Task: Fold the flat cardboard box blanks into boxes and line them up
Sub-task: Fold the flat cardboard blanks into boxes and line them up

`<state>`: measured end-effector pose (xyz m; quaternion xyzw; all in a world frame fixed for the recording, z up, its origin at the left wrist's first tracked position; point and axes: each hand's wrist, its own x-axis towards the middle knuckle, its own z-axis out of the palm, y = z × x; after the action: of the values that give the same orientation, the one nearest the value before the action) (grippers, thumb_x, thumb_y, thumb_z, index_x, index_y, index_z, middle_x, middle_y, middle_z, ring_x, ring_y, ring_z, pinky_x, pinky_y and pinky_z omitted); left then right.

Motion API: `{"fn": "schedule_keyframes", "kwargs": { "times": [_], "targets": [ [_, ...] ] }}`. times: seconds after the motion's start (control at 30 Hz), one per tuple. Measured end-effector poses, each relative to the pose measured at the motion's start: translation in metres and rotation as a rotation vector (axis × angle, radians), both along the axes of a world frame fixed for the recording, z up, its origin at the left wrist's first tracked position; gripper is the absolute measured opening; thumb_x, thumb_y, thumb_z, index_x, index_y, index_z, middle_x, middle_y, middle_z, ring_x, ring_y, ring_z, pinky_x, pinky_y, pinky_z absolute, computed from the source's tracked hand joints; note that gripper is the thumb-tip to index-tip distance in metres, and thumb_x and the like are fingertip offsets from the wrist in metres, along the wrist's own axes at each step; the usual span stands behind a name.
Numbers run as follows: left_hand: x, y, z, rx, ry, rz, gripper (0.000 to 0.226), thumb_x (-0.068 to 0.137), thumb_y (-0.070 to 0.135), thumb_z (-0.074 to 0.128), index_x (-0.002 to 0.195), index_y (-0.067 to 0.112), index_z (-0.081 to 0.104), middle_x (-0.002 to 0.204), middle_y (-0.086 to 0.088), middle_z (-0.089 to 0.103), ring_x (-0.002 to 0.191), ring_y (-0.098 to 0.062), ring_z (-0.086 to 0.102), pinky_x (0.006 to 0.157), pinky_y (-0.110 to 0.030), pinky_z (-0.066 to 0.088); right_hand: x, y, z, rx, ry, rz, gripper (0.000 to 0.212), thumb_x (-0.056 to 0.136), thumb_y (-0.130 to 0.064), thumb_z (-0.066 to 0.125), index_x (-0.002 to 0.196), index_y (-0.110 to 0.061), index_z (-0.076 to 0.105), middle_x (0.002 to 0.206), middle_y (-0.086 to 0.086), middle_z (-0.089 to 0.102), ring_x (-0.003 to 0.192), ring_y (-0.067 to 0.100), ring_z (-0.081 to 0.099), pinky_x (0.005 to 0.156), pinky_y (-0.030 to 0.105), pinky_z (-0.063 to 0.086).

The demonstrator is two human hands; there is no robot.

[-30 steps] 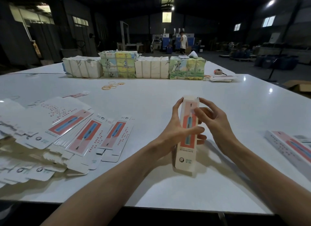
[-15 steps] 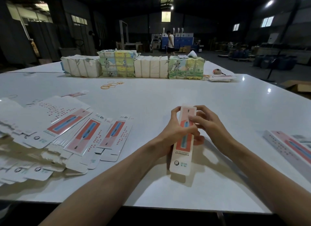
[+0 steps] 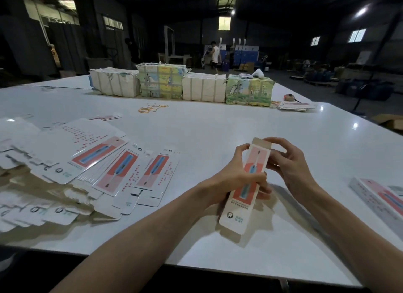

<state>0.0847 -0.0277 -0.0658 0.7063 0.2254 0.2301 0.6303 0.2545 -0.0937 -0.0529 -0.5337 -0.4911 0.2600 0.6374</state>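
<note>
Left hand clasps the box mid-length; right hand pinches its upper end. We advise bracing the body and tucking the flap squarely. Count: left of the grip, flat blanks, three faces showing, more overlapped; one box gripped; right of it, one finished box plainly.

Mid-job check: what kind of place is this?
Probably a packaging workshop in a warehouse hall: large white table strewn with flat box blanks, one box being folded, wrapped bundles of printed stock on the far side.
</note>
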Motion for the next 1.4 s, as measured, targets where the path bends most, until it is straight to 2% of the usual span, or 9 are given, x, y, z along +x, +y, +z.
{"fn": "schedule_keyframes", "kwargs": {
  "times": [0.17,0.33,0.47,0.57,0.73,0.9,1.07,1.27,1.4],
  "targets": [
    [0.001,-0.001,0.000,-0.004,0.002,-0.013,0.090,0.086,0.022,0.082,0.143,0.054,0.021,0.119,-0.011,0.067,0.089,-0.032,0.080,0.072,-0.033,0.064,-0.003,-0.003,0.001,0.044,-0.074,-0.041,0.021,0.106,0.002,0.048,0.111,-0.008,0.066,0.092,0.011,0.080,0.091,0.031,0.079,0.075,0.036,0.066],
    [0.002,-0.001,0.002,0.018,-0.002,-0.011,0.089,0.087,0.021,0.080,0.141,0.056,0.019,0.116,-0.008,0.065,0.084,-0.027,0.080,0.068,-0.028,0.062,0.000,-0.005,0.011,0.015,0.125,0.075,0.021,0.108,-0.009,0.049,0.114,0.001,0.067,0.104,0.015,0.074,0.103,0.036,0.075,0.081,0.038,0.065],
    [0.001,-0.001,0.002,0.059,0.000,-0.013,0.086,0.088,0.022,0.079,0.139,0.056,0.018,0.116,-0.008,0.063,0.082,-0.024,0.080,0.065,-0.025,0.061,-0.002,-0.004,0.012,-0.034,0.265,0.103,0.032,0.105,-0.024,0.059,0.116,0.005,0.067,0.100,0.013,0.074,0.102,0.034,0.075,0.082,0.041,0.066],
    [0.001,0.000,0.000,0.076,0.006,-0.029,0.084,0.090,0.021,0.079,0.136,0.058,0.019,0.115,-0.008,0.063,0.081,-0.025,0.080,0.065,-0.026,0.062,-0.002,-0.003,0.012,-0.057,0.307,0.063,0.029,0.097,-0.020,0.069,0.114,0.003,0.069,0.096,0.010,0.076,0.097,0.034,0.076,0.081,0.044,0.066],
    [0.003,0.003,-0.002,0.106,-0.031,-0.058,0.092,0.085,0.019,0.083,0.134,0.065,0.020,0.123,-0.013,0.057,0.084,-0.031,0.080,0.070,-0.034,0.064,0.001,-0.003,0.014,-0.069,0.313,0.033,0.022,0.098,-0.015,0.069,0.115,-0.002,0.074,0.097,0.012,0.078,0.092,0.030,0.077,0.075,0.038,0.065],
    [0.006,0.007,-0.005,0.159,-0.069,-0.042,0.104,0.078,0.023,0.090,0.138,0.068,0.018,0.128,-0.004,0.049,0.102,-0.010,0.074,0.069,-0.033,0.064,0.004,-0.006,0.015,-0.061,0.327,0.023,0.021,0.099,-0.015,0.067,0.112,-0.002,0.077,0.103,0.015,0.078,0.096,0.031,0.076,0.079,0.040,0.065],
    [0.006,0.007,-0.008,0.209,-0.085,-0.011,0.109,0.076,0.032,0.092,0.141,0.072,0.014,0.124,0.005,0.048,0.102,-0.004,0.072,0.068,-0.027,0.063,0.007,-0.007,0.017,-0.051,0.316,0.059,0.020,0.100,-0.013,0.066,0.111,0.000,0.077,0.107,0.016,0.077,0.094,0.028,0.077,0.077,0.038,0.064],
    [0.005,0.004,-0.005,0.165,-0.089,-0.044,0.110,0.077,0.023,0.091,0.144,0.069,0.017,0.127,-0.004,0.048,0.100,-0.013,0.074,0.069,-0.033,0.064,0.018,-0.008,0.018,-0.058,0.279,0.146,0.016,0.097,-0.014,0.068,0.100,-0.004,0.080,0.109,0.018,0.076,0.099,0.030,0.075,0.079,0.039,0.063],
    [0.003,0.001,-0.004,0.102,-0.095,-0.039,0.107,0.078,0.015,0.090,0.142,0.069,0.023,0.127,-0.007,0.050,0.098,-0.024,0.076,0.071,-0.039,0.065,0.021,-0.007,0.018,-0.069,0.259,0.173,0.020,0.094,-0.020,0.072,0.104,-0.005,0.081,0.113,0.019,0.076,0.107,0.034,0.074,0.080,0.041,0.063]
  ]
}}
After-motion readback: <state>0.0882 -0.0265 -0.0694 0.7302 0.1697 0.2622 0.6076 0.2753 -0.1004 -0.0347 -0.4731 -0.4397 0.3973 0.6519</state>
